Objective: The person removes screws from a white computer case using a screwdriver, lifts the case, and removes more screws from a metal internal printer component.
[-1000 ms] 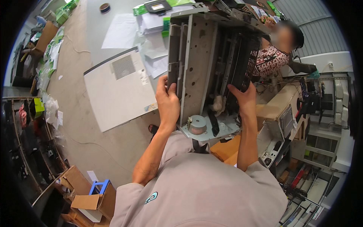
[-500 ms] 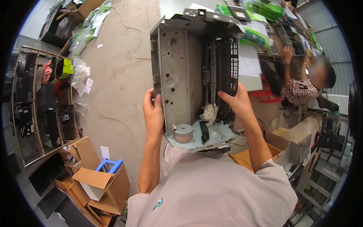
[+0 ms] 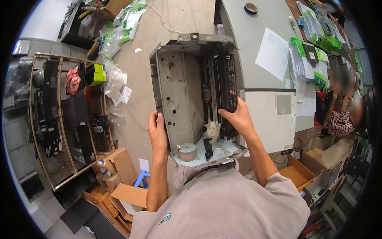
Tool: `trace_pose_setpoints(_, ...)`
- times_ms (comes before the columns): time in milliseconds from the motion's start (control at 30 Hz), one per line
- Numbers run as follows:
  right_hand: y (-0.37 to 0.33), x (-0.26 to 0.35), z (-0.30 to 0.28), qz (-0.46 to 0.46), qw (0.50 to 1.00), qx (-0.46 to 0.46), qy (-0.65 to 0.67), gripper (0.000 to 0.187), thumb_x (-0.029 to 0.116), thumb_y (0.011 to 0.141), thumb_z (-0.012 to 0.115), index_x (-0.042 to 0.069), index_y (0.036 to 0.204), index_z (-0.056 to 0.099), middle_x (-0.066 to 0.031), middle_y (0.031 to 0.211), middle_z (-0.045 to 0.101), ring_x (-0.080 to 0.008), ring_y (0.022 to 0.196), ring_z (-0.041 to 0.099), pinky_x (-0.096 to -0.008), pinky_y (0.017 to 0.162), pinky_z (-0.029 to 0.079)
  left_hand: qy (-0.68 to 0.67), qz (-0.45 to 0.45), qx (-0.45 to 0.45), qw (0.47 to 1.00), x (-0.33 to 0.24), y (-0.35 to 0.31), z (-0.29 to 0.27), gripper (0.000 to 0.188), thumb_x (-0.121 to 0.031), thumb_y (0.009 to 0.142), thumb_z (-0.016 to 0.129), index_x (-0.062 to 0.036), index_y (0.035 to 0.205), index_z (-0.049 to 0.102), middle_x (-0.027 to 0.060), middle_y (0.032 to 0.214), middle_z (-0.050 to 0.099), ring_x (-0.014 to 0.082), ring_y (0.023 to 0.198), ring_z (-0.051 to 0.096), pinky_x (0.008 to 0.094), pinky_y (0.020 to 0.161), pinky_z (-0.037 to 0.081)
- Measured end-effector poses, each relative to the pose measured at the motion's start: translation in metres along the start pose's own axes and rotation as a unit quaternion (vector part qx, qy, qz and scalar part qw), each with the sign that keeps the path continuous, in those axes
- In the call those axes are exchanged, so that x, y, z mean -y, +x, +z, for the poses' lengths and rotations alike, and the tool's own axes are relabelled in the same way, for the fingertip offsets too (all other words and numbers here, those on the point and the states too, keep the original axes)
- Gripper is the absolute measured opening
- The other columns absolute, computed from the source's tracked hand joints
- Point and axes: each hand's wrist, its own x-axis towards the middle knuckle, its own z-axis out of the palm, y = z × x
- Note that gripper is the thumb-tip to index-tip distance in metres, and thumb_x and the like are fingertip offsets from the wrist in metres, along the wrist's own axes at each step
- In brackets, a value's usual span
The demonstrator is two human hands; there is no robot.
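Note:
Both hands carry a printer chassis [image 3: 173,131], a grey metal frame with black plastic rollers and a slatted grille along its right side. My left hand [image 3: 158,135] grips its left wall, thumb up along the edge. On the opposite side, my right hand [image 3: 240,119] clasps the frame, its thumb over the inner black part. A round silver motor [image 3: 188,152] sits at the end near my body, beside a small black lever [image 3: 207,149]. Whitish crumpled material [image 3: 212,130] lies inside, close to that end. Most of both hands' fingers are hidden behind the frame.
Right of the chassis stands a grey table [image 3: 246,51] bearing a paper sheet [image 3: 272,53] and a tape roll [image 3: 250,8]. A metal rack [image 3: 59,119] of black parts is at left, with a cardboard box [image 3: 129,195] nearer. Another person [image 3: 340,119] sits at far right.
My view has swung rightward, so the rack and floor items appear farther right and more of the table shows. The chassis sits slightly lower and left in view; both hands keep hold.

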Motion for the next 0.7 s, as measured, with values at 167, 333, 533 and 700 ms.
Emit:
trace_pose_setpoints(167,0.067,0.019,0.057,0.030,0.999,0.011,0.001,0.032,0.010,0.083,0.069,-0.003,0.112,0.063,-0.0101,0.096,0.070,-0.0162,0.086,0.064,-0.0319,0.082,0.051,0.011,-0.008,0.048,0.999,-0.045,0.106,-0.038,0.029,-0.029,0.105,0.051,-0.0014,0.112,0.058,0.0017,0.094,0.059,0.0087,0.084,0.055,0.0262,0.075,0.047)
trace_pose_setpoints(333,0.150,0.067,0.124,0.017,0.998,-0.063,0.004,0.031,0.010,0.083,0.069,-0.003,0.110,0.064,-0.0094,0.094,0.071,-0.0149,0.086,0.064,-0.0317,0.082,0.051,0.017,0.006,0.113,0.993,-0.088,0.234,-0.052,0.029,-0.029,0.105,0.051,-0.0012,0.110,0.058,0.0013,0.092,0.058,0.0088,0.082,0.053,0.0259,0.074,0.046)
trace_pose_setpoints(533,0.234,0.110,0.178,-0.026,0.987,-0.159,0.001,0.032,0.009,0.081,0.071,-0.003,0.110,0.064,-0.0093,0.096,0.071,-0.0160,0.088,0.065,-0.0327,0.084,0.051,0.030,0.027,0.205,0.978,-0.164,0.374,-0.046,0.036,-0.035,0.107,0.044,-0.0023,0.112,0.058,0.0031,0.094,0.059,0.0106,0.085,0.056,0.0277,0.077,0.048)
trace_pose_setpoints(700,0.315,0.166,0.190,-0.008,0.978,-0.209,-0.026,0.034,0.010,0.081,0.073,-0.002,0.111,0.064,-0.0110,0.098,0.072,-0.0182,0.089,0.067,-0.0340,0.084,0.052,-0.002,-0.029,0.275,0.961,-0.235,0.458,-0.010,0.040,-0.038,0.107,0.043,-0.0024,0.117,0.057,0.0058,0.100,0.063,0.0138,0.088,0.062,0.0307,0.078,0.053)
